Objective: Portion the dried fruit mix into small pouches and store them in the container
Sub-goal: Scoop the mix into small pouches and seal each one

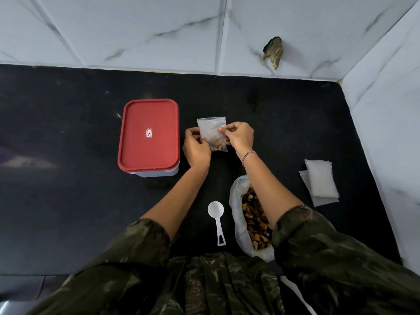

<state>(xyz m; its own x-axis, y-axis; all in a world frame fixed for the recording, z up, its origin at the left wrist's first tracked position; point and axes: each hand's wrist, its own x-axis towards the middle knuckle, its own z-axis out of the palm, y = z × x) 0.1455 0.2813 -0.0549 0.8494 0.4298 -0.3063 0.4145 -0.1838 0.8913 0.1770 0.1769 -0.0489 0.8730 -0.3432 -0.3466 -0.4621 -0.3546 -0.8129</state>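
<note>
Mid-desk (68, 201): left hand (196, 148) and right hand (238, 135) both pinch a small pouch (212, 133), fruit in its bottom. Red-lidded container (148, 136) at 9 o'clock, lid on. Open fruit bag (252, 219) at 5 o'clock.

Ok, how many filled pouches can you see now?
1: the pouch pinched between left hand and right hand, beside the container. The lid is on, so more may be hidden inside.

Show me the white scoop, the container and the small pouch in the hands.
white scoop (215, 209), head view, on its round bowl.
container (136, 146), head view, on its red lid.
small pouch (210, 128), head view, on its clear upper half.
</note>
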